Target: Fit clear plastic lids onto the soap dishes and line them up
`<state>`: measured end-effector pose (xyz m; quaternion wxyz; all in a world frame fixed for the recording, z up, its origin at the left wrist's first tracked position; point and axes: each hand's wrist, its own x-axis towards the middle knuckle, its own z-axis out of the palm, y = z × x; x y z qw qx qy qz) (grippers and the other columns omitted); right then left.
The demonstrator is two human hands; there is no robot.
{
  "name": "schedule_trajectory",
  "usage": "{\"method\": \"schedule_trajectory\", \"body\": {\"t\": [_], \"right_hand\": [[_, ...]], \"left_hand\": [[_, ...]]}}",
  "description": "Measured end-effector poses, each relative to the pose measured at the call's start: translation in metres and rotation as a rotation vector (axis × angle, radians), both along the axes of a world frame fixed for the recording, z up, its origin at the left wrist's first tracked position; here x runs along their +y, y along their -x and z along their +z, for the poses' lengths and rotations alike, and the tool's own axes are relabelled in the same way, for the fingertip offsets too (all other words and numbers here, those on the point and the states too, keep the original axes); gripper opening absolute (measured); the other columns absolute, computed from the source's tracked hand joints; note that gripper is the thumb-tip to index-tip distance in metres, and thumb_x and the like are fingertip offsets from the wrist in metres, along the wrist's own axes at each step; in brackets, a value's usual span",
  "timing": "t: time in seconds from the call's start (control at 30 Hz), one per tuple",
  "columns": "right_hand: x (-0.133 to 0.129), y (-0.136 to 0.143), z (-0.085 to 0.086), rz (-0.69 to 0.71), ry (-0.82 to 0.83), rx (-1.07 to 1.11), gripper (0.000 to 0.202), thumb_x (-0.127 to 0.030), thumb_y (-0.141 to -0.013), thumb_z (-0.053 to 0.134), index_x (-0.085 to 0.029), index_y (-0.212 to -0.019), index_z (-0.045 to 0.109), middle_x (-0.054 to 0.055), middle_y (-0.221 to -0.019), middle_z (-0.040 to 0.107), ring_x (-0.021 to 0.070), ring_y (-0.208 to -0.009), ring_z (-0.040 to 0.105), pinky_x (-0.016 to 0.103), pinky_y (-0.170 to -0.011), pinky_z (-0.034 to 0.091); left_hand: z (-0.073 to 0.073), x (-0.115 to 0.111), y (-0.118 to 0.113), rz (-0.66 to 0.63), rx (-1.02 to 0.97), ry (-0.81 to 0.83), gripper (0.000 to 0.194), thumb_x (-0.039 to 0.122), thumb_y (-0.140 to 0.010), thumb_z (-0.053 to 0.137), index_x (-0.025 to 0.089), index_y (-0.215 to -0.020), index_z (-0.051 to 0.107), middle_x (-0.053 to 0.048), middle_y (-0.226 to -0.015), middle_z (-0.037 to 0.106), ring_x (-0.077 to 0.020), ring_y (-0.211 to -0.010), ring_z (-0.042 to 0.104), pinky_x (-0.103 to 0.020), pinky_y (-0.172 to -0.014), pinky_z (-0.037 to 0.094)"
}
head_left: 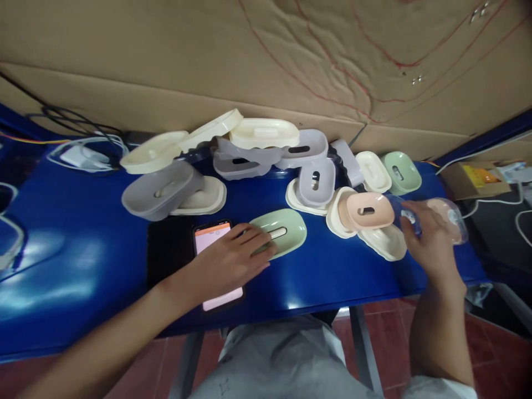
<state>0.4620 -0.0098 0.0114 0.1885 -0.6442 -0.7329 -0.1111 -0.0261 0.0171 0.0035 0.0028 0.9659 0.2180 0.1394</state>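
Note:
My left hand [239,255] grips the left end of a light green oval soap dish [293,233], with its fingers over the rim. A pale bar-shaped piece [277,233] shows in the middle of that dish. Under my left wrist lies a lit phone [222,299], partly covered. At the right, my right hand [432,235] is closed around a clear plastic piece [409,219], which its fingers partly hide. Touching distance from it are a peach slotted dish [382,209] and a clear lid [455,221] over something peach.
Grey slotted dishes [155,188] and cream trays [266,133] are piled along the back of the blue table [103,249]. Another green dish [402,172] stands back right. A white charger [87,158] with cables lies left, a cardboard box [461,183] right. Cardboard [166,50] lines the back.

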Motion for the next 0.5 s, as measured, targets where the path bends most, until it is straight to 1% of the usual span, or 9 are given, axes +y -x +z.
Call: {"method": "schedule_trajectory", "body": {"t": [0.07,0.1,0.13,0.17,0.23,0.3,0.37,0.43,0.5], "right_hand": [[-0.002,-0.015,-0.012,-0.118,0.099,-0.03,0.052,-0.044,-0.103,0.061,-0.018,-0.148,0.062,0.025,-0.152,0.065,0.0389,-0.146,0.06,0.058,-0.12,0.047],[-0.002,-0.02,-0.015,-0.175,0.155,-0.043,0.057,-0.047,-0.103,0.06,-0.018,-0.152,0.059,0.027,-0.159,0.059,0.0393,-0.153,0.053,0.062,-0.123,0.042],[0.0,-0.025,-0.016,-0.224,0.211,-0.05,0.059,-0.048,-0.104,0.06,-0.02,-0.155,0.056,0.027,-0.163,0.055,0.0391,-0.157,0.049,0.065,-0.126,0.036],[0.002,-0.03,-0.015,-0.255,0.269,-0.049,0.06,-0.049,-0.104,0.06,-0.022,-0.157,0.054,0.026,-0.164,0.054,0.0384,-0.158,0.047,0.067,-0.128,0.031],[0.011,-0.042,-0.01,-0.275,0.385,-0.038,0.064,-0.053,-0.103,0.063,-0.027,-0.16,0.051,0.023,-0.164,0.056,0.0384,-0.156,0.048,0.068,-0.127,0.027],[0.022,-0.054,-0.005,-0.243,0.469,-0.038,0.07,-0.059,-0.099,0.069,-0.027,-0.159,0.053,0.022,-0.158,0.061,0.0405,-0.148,0.056,0.067,-0.123,0.03],[0.033,-0.065,-0.004,-0.187,0.474,-0.054,0.075,-0.067,-0.093,0.074,-0.023,-0.153,0.061,0.023,-0.146,0.07,0.0411,-0.133,0.066,0.064,-0.118,0.034],[0.039,-0.071,-0.007,-0.148,0.448,-0.076,0.077,-0.071,-0.088,0.077,-0.021,-0.145,0.066,0.022,-0.13,0.077,0.0399,-0.118,0.071,0.064,-0.116,0.034],[0.04,-0.069,-0.01,-0.131,0.452,-0.093,0.078,-0.071,-0.087,0.077,-0.023,-0.146,0.066,0.02,-0.123,0.079,0.0404,-0.115,0.073,0.067,-0.118,0.03]], "left_hand": [[-0.001,0.001,0.0,0.006,-0.014,0.015,0.024,0.023,-0.105,0.069,0.021,-0.129,0.069,-0.008,-0.124,0.076,-0.0263,-0.115,0.071,-0.043,-0.104,0.051],[-0.001,0.002,0.0,0.01,-0.026,0.025,0.024,0.023,-0.105,0.069,0.022,-0.129,0.069,-0.008,-0.124,0.077,-0.0261,-0.116,0.071,-0.042,-0.104,0.052],[-0.001,0.002,0.0,0.014,-0.039,0.038,0.024,0.023,-0.105,0.07,0.022,-0.128,0.07,-0.008,-0.124,0.077,-0.0259,-0.116,0.071,-0.042,-0.105,0.052],[-0.001,0.003,0.0,0.017,-0.05,0.05,0.023,0.023,-0.104,0.07,0.022,-0.127,0.071,-0.008,-0.124,0.077,-0.0258,-0.116,0.072,-0.042,-0.105,0.052],[-0.001,0.004,0.0,0.019,-0.06,0.061,0.023,0.022,-0.104,0.069,0.022,-0.127,0.071,-0.008,-0.124,0.077,-0.0257,-0.116,0.072,-0.043,-0.106,0.053],[0.0,0.005,0.0,0.02,-0.064,0.062,0.023,0.019,-0.105,0.066,0.02,-0.127,0.071,-0.008,-0.124,0.077,-0.0255,-0.118,0.072,-0.043,-0.109,0.053],[0.0,0.006,0.001,0.02,-0.062,0.063,0.023,0.017,-0.106,0.063,0.021,-0.128,0.071,-0.008,-0.124,0.077,-0.0248,-0.119,0.071,-0.044,-0.113,0.053],[-0.001,0.006,0.001,0.022,-0.055,0.069,0.025,0.017,-0.106,0.063,0.022,-0.129,0.071,-0.008,-0.126,0.076,-0.0246,-0.121,0.071,-0.046,-0.118,0.05],[-0.001,0.005,0.002,0.04,-0.066,0.067,0.026,0.018,-0.104,0.066,0.023,-0.129,0.072,-0.01,-0.133,0.074,-0.027,-0.126,0.069,-0.053,-0.124,0.045]]}}
